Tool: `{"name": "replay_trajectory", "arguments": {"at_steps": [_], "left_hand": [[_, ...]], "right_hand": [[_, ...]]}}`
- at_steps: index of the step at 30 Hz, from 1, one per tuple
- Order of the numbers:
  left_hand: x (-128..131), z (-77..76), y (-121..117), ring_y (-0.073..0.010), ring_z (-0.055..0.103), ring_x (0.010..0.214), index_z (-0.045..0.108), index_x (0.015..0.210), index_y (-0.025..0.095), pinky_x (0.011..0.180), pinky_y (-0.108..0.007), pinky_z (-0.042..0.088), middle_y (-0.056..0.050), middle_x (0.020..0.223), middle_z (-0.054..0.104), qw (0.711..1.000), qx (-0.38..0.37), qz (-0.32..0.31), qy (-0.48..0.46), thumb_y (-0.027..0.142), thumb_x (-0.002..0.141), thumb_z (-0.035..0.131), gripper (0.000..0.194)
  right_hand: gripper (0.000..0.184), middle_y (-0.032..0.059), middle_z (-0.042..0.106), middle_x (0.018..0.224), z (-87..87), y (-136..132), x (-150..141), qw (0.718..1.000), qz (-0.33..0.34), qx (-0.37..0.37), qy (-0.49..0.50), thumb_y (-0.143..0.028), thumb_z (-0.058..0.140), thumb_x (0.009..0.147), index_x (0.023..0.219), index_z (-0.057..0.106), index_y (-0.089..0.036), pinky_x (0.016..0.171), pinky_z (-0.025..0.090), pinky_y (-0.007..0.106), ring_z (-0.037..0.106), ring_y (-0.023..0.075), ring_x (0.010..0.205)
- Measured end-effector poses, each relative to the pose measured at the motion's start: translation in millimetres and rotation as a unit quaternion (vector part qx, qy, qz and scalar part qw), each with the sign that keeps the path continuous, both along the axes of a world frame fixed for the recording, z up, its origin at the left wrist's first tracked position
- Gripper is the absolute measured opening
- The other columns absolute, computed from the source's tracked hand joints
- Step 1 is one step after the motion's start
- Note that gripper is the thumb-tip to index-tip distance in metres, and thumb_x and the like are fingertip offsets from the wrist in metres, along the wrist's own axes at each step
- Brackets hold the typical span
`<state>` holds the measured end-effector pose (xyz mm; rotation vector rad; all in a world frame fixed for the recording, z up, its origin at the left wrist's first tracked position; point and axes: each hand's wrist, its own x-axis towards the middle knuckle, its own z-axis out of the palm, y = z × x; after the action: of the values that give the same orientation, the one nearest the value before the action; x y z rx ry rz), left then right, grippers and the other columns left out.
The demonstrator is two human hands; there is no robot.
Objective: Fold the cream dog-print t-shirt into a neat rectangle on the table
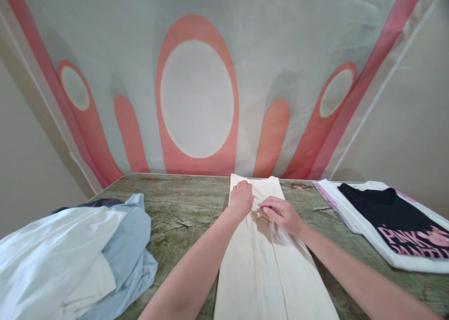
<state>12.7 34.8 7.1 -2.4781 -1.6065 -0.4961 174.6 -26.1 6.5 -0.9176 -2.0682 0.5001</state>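
A long cream garment that looks like trousers (245, 273) lies lengthwise on the table, its narrower end at the far edge. My left hand (242, 198) rests on the upper left part, fingers curled down against the cloth. On the right, my right hand (280, 214) has thumb and forefinger pinched together at a small raised fold or strip of the same cream fabric. That strip casts a shadow on the garment below. Partly hidden by the left hand is what the left fingertips grip.
A loose heap of white cloth (52, 254) and light blue cloth (133, 245) lies on the left. At right is a flat stack with a black printed shirt (389, 207) on top. The wood-patterned table (185, 203) meets a grey-and-pink patterned backdrop (196, 165).
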Motion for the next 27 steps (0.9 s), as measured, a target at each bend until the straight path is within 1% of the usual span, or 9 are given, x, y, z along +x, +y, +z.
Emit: {"name": "replay_trajectory", "arguments": {"at_steps": [2, 5, 9, 13, 17, 19, 22, 24, 27], "left_hand": [[0, 6.2, -2, -0.0237, 0.045, 0.106, 0.051, 0.109, 0.014, 0.089, -0.035, 0.037, -0.011, 0.112, 0.049, 1.000, 0.009, 0.021, 0.000, 0.024, 0.082, 0.051, 0.028], [-1, 11.8, -4, -0.0232, 0.050, 0.099, 0.056, 0.099, 0.014, 0.086, -0.035, 0.039, -0.011, 0.104, 0.052, 0.999, -0.021, 0.012, 0.023, 0.018, 0.084, 0.045, 0.019], [4, 10.2, -5, -0.0225, 0.056, 0.093, 0.057, 0.098, 0.012, 0.082, -0.034, 0.042, -0.012, 0.101, 0.055, 0.995, -0.085, 0.018, 0.042, 0.015, 0.085, 0.041, 0.021], [10, 6.1, -7, -0.0232, 0.058, 0.094, 0.054, 0.109, 0.010, 0.079, -0.032, 0.044, -0.015, 0.109, 0.054, 0.992, -0.116, 0.034, 0.046, 0.025, 0.088, 0.041, 0.029], [12, 4.7, -13, -0.0285, 0.042, 0.118, 0.046, 0.123, 0.008, 0.091, -0.036, 0.039, -0.020, 0.133, 0.038, 0.989, -0.125, 0.036, 0.076, 0.039, 0.088, 0.039, 0.047], [12, 5.8, -17, -0.0294, 0.033, 0.125, 0.041, 0.128, 0.006, 0.095, -0.038, 0.034, -0.021, 0.138, 0.032, 0.986, -0.136, 0.047, 0.082, 0.044, 0.088, 0.037, 0.055], [13, 10.3, -21, -0.0302, 0.038, 0.121, 0.044, 0.124, 0.006, 0.096, -0.040, 0.033, -0.022, 0.131, 0.040, 0.983, -0.143, 0.071, 0.090, 0.048, 0.085, 0.039, 0.057], [13, 14.7, -21, -0.0297, 0.046, 0.112, 0.051, 0.117, 0.008, 0.092, -0.040, 0.035, -0.020, 0.121, 0.049, 0.983, -0.136, 0.084, 0.091, 0.048, 0.083, 0.044, 0.053], [8, 20.8, -15, -0.0283, 0.051, 0.104, 0.054, 0.111, 0.011, 0.087, -0.039, 0.039, -0.017, 0.113, 0.053, 0.985, -0.128, 0.094, 0.068, 0.045, 0.081, 0.048, 0.046]], "right_hand": [[0.023, 0.0060, 0.064, 0.091, -4.2, 6, 3, 0.998, -0.050, 0.013, 0.021, -0.022, 0.044, 0.086, 0.095, 0.065, -0.019, 0.078, 0.047, 0.030, 0.059, 0.0167, 0.085], [0.026, 0.0066, 0.064, 0.100, -14.4, 16, 8, 0.995, -0.097, 0.034, 0.001, -0.020, 0.043, 0.085, 0.100, 0.064, -0.019, 0.086, 0.045, 0.034, 0.058, 0.0182, 0.095], [0.032, 0.0082, 0.061, 0.113, -29.2, 26, 14, 0.990, -0.117, 0.035, -0.074, -0.020, 0.039, 0.086, 0.110, 0.061, -0.018, 0.094, 0.041, 0.036, 0.055, 0.0190, 0.105], [0.032, 0.0095, 0.061, 0.115, -37.2, 31, 15, 0.984, -0.111, 0.046, -0.131, -0.026, 0.038, 0.088, 0.107, 0.063, -0.017, 0.097, 0.040, 0.036, 0.053, 0.0197, 0.109], [0.033, 0.0098, 0.059, 0.118, -39.6, 33, 15, 0.981, -0.111, 0.055, -0.148, -0.028, 0.039, 0.089, 0.109, 0.063, -0.018, 0.099, 0.038, 0.038, 0.051, 0.0204, 0.112], [0.033, 0.0095, 0.059, 0.119, -40.5, 33, 16, 0.980, -0.115, 0.056, -0.151, -0.028, 0.039, 0.089, 0.110, 0.062, -0.018, 0.100, 0.037, 0.039, 0.051, 0.0205, 0.113], [0.033, 0.0090, 0.058, 0.120, -41.4, 33, 16, 0.978, -0.120, 0.056, -0.160, -0.028, 0.039, 0.088, 0.111, 0.061, -0.019, 0.100, 0.037, 0.039, 0.050, 0.0206, 0.114], [0.033, 0.0093, 0.058, 0.120, -41.6, 32, 15, 0.977, -0.123, 0.053, -0.165, -0.028, 0.039, 0.088, 0.111, 0.061, -0.018, 0.100, 0.037, 0.039, 0.050, 0.0207, 0.114], [0.033, 0.0098, 0.058, 0.120, -39.5, 30, 14, 0.977, -0.130, 0.045, -0.160, -0.028, 0.040, 0.088, 0.110, 0.062, -0.018, 0.099, 0.037, 0.038, 0.050, 0.0207, 0.114]]}}
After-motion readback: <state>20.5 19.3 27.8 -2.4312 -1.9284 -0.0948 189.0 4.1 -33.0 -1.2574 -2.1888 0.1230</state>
